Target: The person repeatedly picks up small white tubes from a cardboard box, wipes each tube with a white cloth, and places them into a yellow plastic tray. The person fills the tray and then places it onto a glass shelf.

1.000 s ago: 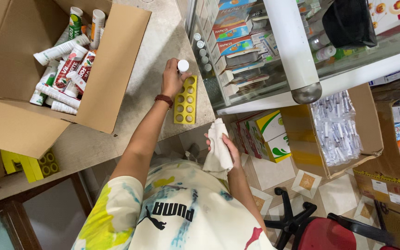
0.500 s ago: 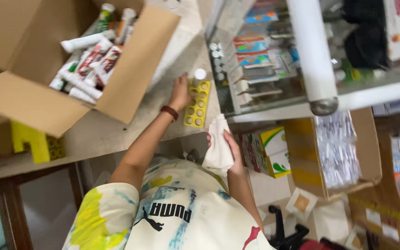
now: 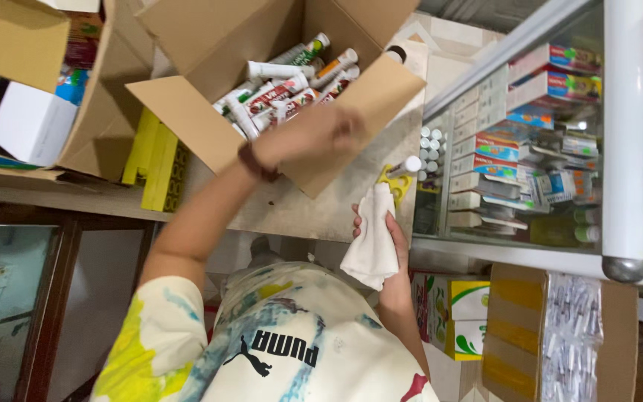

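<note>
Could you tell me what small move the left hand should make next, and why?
Probably reach on into the open cardboard box and pick up one tube. The left hand, blurred, hangs empty above the box's near flap, the tubes lie loose inside, and a yellow rack with one tube standing in it waits beside the right hand, which holds a white cloth.

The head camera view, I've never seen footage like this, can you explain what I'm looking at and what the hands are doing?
There is no machine here: a person wears a camera on the head, so you look down over their shirt at their own two arms. The right hand grips a white cloth. The left hand, blurred, reaches toward an open cardboard box full of white tubes; whether it holds anything cannot be told. On the stone counter a white-capped tube stands in a yellow tray. Beside it is a glass cabinet stacked with small boxes.
</note>
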